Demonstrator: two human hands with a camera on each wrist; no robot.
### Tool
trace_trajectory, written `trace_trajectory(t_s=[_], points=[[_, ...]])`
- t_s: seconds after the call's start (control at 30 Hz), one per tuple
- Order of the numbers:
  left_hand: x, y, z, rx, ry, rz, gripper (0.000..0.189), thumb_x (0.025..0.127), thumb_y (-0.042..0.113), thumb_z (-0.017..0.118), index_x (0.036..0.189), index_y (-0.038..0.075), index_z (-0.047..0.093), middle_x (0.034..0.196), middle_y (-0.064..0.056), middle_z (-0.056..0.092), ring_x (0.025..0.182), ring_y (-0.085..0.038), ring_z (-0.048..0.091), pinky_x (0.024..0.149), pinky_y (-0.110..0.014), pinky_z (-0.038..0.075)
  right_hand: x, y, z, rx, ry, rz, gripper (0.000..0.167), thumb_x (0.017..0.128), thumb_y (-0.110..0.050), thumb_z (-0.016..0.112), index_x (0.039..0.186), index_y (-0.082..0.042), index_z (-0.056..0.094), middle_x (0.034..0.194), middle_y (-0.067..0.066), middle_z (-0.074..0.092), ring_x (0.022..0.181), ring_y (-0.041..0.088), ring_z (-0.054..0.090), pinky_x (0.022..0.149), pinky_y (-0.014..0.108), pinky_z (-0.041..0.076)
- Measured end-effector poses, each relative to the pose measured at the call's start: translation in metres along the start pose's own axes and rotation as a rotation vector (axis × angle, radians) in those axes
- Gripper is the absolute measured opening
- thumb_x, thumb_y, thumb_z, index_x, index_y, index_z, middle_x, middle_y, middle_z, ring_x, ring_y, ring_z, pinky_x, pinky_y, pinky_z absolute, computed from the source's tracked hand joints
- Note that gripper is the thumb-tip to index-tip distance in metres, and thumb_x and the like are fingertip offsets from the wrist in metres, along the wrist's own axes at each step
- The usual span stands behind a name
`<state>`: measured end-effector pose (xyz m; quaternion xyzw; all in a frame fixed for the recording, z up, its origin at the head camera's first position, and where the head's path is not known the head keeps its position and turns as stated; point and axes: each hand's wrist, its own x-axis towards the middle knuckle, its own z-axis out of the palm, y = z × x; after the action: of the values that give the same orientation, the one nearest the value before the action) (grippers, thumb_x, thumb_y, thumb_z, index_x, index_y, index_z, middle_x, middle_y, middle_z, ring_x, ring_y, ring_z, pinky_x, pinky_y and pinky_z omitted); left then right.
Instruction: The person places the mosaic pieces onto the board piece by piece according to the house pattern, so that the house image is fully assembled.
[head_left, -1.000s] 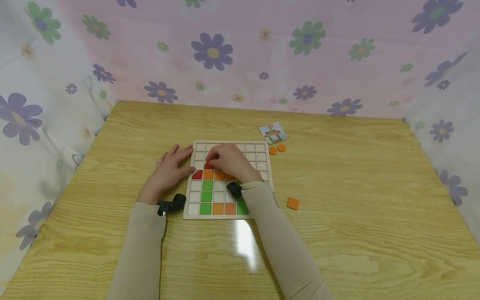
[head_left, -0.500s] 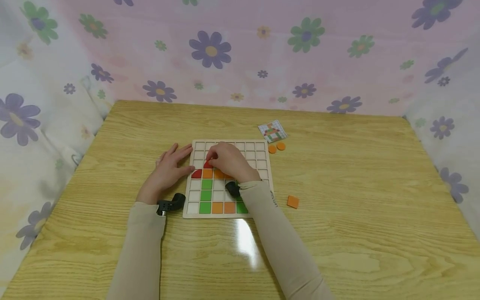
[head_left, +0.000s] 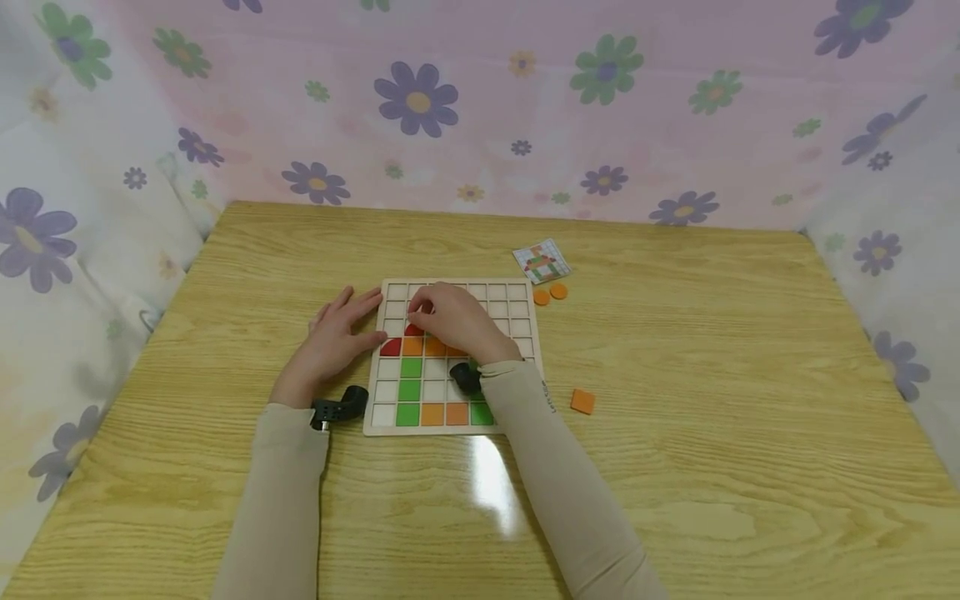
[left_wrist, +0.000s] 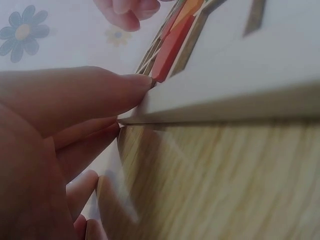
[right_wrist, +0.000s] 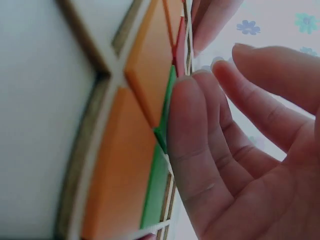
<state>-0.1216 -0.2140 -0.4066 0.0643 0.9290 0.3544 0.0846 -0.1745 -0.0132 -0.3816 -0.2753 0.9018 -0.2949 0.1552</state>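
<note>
A pale wooden grid board (head_left: 456, 432) lies on the table, with green, orange and red tiles in its cells. My left hand (head_left: 333, 346) is at its left edge with fingers extended, the thumb touching the rim beside a red curved tile (head_left: 390, 347). My right hand (head_left: 457, 317) hovers over the upper part of the board, just above another red curved tile (head_left: 413, 330). The right wrist view shows the fingers bent loosely, thumb and forefinger slightly apart with nothing between them. One of those fingers is close to a green tile (right_wrist: 161, 185). My right hand and sleeve cover several cells.
A small pattern card (head_left: 542, 261) lies beyond the board's upper right corner, with two orange discs (head_left: 558, 291) beside it. A loose orange square (head_left: 582, 402) lies right of the board. Flowered cloth (head_left: 480, 100) hangs behind the table (head_left: 712, 375).
My right thumb and fingers have lifted slightly off the red curved tile, which stays in its cell. My left hand keeps its place on the board's edge.
</note>
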Motion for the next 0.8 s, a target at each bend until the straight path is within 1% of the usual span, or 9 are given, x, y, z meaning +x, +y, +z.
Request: trace_trajectory(t_s=[0.17, 0.27, 0.47, 0.63, 0.8], points=[[0.0, 0.001, 0.0, -0.01, -0.003, -0.003, 0.062, 0.086, 0.032, 0.058, 0.141, 0.019, 0.032, 0.145, 0.002, 0.025, 0.135, -0.024, -0.001, 0.102, -0.052, -0.005, -0.006, -0.002, -0.004, 0.036, -0.012, -0.018, 0.013, 0.089, -0.03, 0.053, 0.094, -0.023, 0.062, 0.083, -0.008, 0.056, 0.073, 0.011, 0.05, 0.069, 0.026, 0.041], [0.001, 0.001, 0.0, -0.009, -0.007, -0.005, 0.062, 0.086, 0.032, 0.058, 0.141, 0.019, 0.031, 0.145, 0.002, 0.024, 0.135, -0.024, -0.001, 0.101, -0.053, -0.005, -0.012, -0.004, -0.008, 0.033, -0.023, -0.031, 0.013, 0.09, -0.031, 0.053, 0.095, -0.023, 0.062, 0.085, -0.008, 0.056, 0.074, 0.011, 0.05, 0.069, 0.026, 0.041], [0.003, 0.001, 0.0, 0.002, -0.007, -0.011, 0.062, 0.085, 0.033, 0.059, 0.14, 0.021, 0.032, 0.145, 0.005, 0.024, 0.135, -0.023, -0.001, 0.1, -0.055, -0.004, -0.025, -0.004, -0.015, 0.038, -0.039, -0.018, 0.014, 0.089, -0.031, 0.053, 0.095, -0.023, 0.063, 0.088, -0.007, 0.055, 0.077, 0.012, 0.048, 0.067, 0.026, 0.04], [0.001, 0.0, 0.0, -0.004, -0.013, -0.008, 0.062, 0.086, 0.032, 0.059, 0.14, 0.021, 0.032, 0.145, 0.004, 0.024, 0.135, -0.024, -0.002, 0.1, -0.056, -0.005, -0.036, -0.002, -0.019, 0.002, -0.027, -0.024, 0.014, 0.088, -0.03, 0.054, 0.098, -0.022, 0.063, 0.088, -0.007, 0.054, 0.077, 0.011, 0.048, 0.068, 0.026, 0.04], [0.001, -0.001, 0.0, 0.001, -0.014, 0.001, 0.062, 0.086, 0.032, 0.059, 0.14, 0.02, 0.033, 0.145, 0.004, 0.024, 0.135, -0.025, -0.001, 0.1, -0.054, -0.004, -0.046, 0.0, -0.023, -0.021, -0.045, -0.005, 0.019, 0.088, -0.031, 0.055, 0.102, -0.019, 0.062, 0.09, -0.007, 0.055, 0.079, 0.011, 0.049, 0.071, 0.026, 0.041]])
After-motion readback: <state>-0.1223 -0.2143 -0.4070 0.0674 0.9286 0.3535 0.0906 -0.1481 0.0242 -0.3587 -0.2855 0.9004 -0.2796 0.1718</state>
